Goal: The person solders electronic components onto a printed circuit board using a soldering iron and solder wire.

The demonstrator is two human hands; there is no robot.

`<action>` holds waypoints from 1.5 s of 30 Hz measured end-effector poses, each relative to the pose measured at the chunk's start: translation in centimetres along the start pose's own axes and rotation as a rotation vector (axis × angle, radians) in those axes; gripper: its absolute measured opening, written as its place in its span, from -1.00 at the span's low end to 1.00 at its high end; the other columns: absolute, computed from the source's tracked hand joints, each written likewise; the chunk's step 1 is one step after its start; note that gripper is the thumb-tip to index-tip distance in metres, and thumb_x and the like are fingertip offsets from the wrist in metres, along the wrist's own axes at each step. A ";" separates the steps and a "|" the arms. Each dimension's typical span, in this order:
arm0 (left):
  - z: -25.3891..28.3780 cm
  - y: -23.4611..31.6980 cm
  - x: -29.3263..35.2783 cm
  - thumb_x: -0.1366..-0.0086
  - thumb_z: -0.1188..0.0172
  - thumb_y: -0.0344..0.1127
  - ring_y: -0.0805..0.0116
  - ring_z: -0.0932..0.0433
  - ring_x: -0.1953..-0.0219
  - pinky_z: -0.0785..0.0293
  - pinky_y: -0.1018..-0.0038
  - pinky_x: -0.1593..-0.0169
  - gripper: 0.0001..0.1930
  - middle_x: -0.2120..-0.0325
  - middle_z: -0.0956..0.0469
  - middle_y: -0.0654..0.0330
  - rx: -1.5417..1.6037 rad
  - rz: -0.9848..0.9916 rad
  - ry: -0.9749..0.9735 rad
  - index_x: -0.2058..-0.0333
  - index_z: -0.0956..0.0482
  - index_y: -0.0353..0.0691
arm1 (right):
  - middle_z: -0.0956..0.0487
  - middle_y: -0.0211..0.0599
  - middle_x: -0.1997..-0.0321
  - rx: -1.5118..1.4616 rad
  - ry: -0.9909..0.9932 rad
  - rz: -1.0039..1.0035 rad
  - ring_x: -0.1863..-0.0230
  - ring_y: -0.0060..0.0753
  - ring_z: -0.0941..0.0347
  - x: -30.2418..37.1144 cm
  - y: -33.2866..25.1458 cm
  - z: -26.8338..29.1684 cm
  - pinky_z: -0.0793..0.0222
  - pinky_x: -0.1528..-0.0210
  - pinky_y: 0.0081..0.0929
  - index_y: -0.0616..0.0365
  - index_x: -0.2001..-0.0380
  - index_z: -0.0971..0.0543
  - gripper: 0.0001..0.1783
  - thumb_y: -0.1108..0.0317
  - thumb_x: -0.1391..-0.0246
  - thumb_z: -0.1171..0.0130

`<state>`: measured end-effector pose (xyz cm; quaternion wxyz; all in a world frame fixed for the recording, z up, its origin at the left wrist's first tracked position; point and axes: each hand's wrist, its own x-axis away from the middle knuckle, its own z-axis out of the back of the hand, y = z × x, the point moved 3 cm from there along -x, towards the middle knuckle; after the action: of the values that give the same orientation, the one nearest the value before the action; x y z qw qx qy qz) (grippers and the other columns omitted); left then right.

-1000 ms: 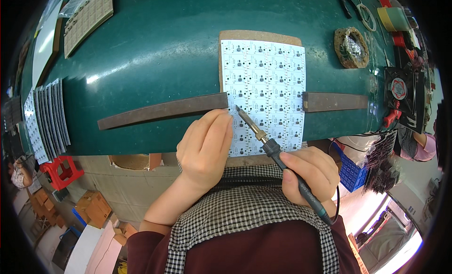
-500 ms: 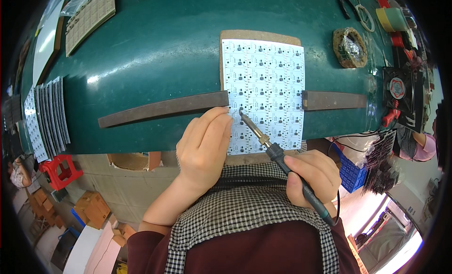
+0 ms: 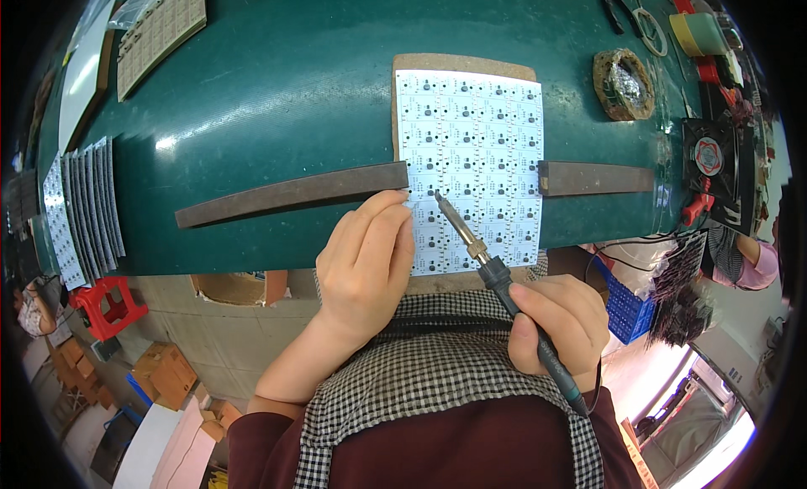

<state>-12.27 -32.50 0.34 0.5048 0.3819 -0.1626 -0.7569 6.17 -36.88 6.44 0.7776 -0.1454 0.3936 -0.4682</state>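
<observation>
A white circuit board panel (image 3: 484,140) with rows of small dark components lies on a brown backing board (image 3: 458,63). My right hand (image 3: 561,325) is closed round the handle of a soldering iron (image 3: 498,277). The iron slants up and left, its tip at a dark component in the panel's left column. My left hand (image 3: 361,266) is at the panel's left edge with fingers drawn together in a pinch; what they hold, if anything, is hidden. Dark flat bars flank the panel: a long left bar (image 3: 294,193) just above my left fingertips, and a shorter right bar (image 3: 597,178).
Several stacked panels (image 3: 88,207) stand at the table's left. A tan panel stack (image 3: 164,37) lies far left. To the right are a round container with shiny contents (image 3: 624,84) and a small black fan (image 3: 709,156). A blue basket (image 3: 629,312) stands below the table edge.
The iron's tip has shifted slightly up and right, next to the dark component. My right hand has moved a little with it; my left hand stays almost in place.
</observation>
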 end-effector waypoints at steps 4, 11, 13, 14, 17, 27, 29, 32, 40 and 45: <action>0.1 0.3 -0.1 -0.08 -0.26 -0.63 0.18 -0.63 0.30 -0.54 0.45 0.25 -0.85 0.27 -0.64 0.05 0.025 0.061 -0.023 0.33 -0.58 -0.37 | -0.59 -0.24 0.56 -0.006 -0.004 -0.020 0.61 -0.37 -0.54 0.1 0.0 0.0 -0.45 0.60 -0.55 0.35 0.31 -0.63 -0.75 0.52 0.15 -0.22; -0.5 0.2 0.3 -0.02 -0.27 -0.62 0.18 -0.60 0.37 -0.57 0.43 0.32 -0.78 0.28 -0.58 0.03 -0.023 -0.056 0.050 0.29 -0.56 -0.42 | -0.61 -0.21 0.54 -0.049 -0.004 -0.063 0.56 -0.34 -0.57 0.1 0.2 -0.6 -0.50 0.55 -0.54 0.36 0.32 -0.63 -0.77 0.52 0.13 -0.23; -0.6 0.2 0.3 -0.01 -0.27 -0.62 0.17 -0.61 0.33 -0.59 0.41 0.29 -0.78 0.28 -0.58 0.03 -0.023 -0.039 0.048 0.29 -0.56 -0.42 | -0.61 -0.20 0.53 -0.053 0.004 -0.058 0.56 -0.32 -0.57 0.0 0.2 -0.7 -0.51 0.55 -0.53 0.37 0.32 -0.63 -0.77 0.52 0.14 -0.23; -0.5 0.1 0.3 -0.01 -0.27 -0.62 0.17 -0.61 0.33 -0.59 0.41 0.29 -0.78 0.28 -0.58 0.03 -0.023 -0.039 0.048 0.29 -0.56 -0.42 | -0.61 -0.20 0.52 -0.053 0.001 -0.063 0.55 -0.32 -0.58 0.0 0.2 -0.7 -0.51 0.54 -0.53 0.37 0.32 -0.63 -0.77 0.52 0.14 -0.24; -0.5 0.2 0.1 0.00 -0.28 -0.62 0.17 -0.61 0.33 -0.59 0.42 0.28 -0.77 0.28 -0.58 0.03 -0.023 -0.040 0.046 0.29 -0.57 -0.42 | -0.61 -0.19 0.52 -0.067 -0.010 -0.075 0.55 -0.32 -0.58 0.0 0.3 -0.6 -0.52 0.53 -0.52 0.36 0.32 -0.63 -0.76 0.52 0.14 -0.24; 0.1 0.9 -0.3 -0.09 -0.25 -0.64 0.19 -0.63 0.31 -0.54 0.47 0.27 -0.84 0.26 -0.63 0.04 0.031 0.006 0.002 0.32 -0.58 -0.37 | -0.61 -0.14 0.50 0.019 0.097 -0.060 0.54 -0.26 -0.58 1.7 0.5 3.1 -0.48 0.54 -0.47 0.39 0.29 -0.58 -0.79 0.54 0.06 -0.17; -0.3 0.2 -0.4 -0.09 -0.24 -0.64 0.18 -0.63 0.30 -0.54 0.47 0.26 -0.85 0.25 -0.63 0.03 0.062 -0.015 -0.019 0.32 -0.58 -0.37 | -0.60 -0.11 0.51 0.133 0.150 -0.153 0.58 -0.22 -0.53 1.9 2.1 3.8 -0.43 0.51 -0.42 0.38 0.27 -0.58 -0.77 0.57 0.07 -0.16; 0.1 0.3 0.4 -0.13 -0.21 -0.64 0.26 -0.60 0.31 -0.49 0.52 0.32 -0.87 0.23 -0.63 0.04 0.020 -0.002 -0.009 0.32 -0.58 -0.37 | -0.60 -0.09 0.41 0.353 0.314 -0.263 0.46 -0.20 -0.54 2.3 4.4 5.4 -0.46 0.38 -0.42 0.35 0.21 -0.59 -0.73 0.58 0.08 -0.19; 1.0 0.0 2.6 -0.12 -0.25 -0.63 0.56 -0.38 0.54 -0.24 0.64 0.53 -0.86 0.22 -0.58 0.09 0.168 0.122 -0.017 0.32 -0.54 -0.34 | -0.55 -0.18 0.26 0.713 0.288 -0.139 0.28 -0.19 -0.47 2.7 10.4 4.7 -0.40 0.22 -0.38 0.20 0.11 -0.62 -0.54 0.57 0.20 -0.37; 0.4 0.2 2.0 -0.01 -0.30 -0.61 0.25 -0.57 0.45 -0.50 0.50 0.41 -0.81 0.24 -0.62 0.02 0.168 0.019 -0.062 0.35 -0.53 -0.35 | -0.58 -0.01 0.32 0.287 0.390 -0.234 0.36 -0.12 -0.52 5.0 4.8 5.1 -0.47 0.34 -0.38 0.36 0.15 -0.56 -0.70 0.50 0.01 -0.20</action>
<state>-12.82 -34.46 -0.09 0.4729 0.3977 -0.2448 -0.7472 14.18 -39.31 4.48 0.6403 0.0149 0.4460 -0.6252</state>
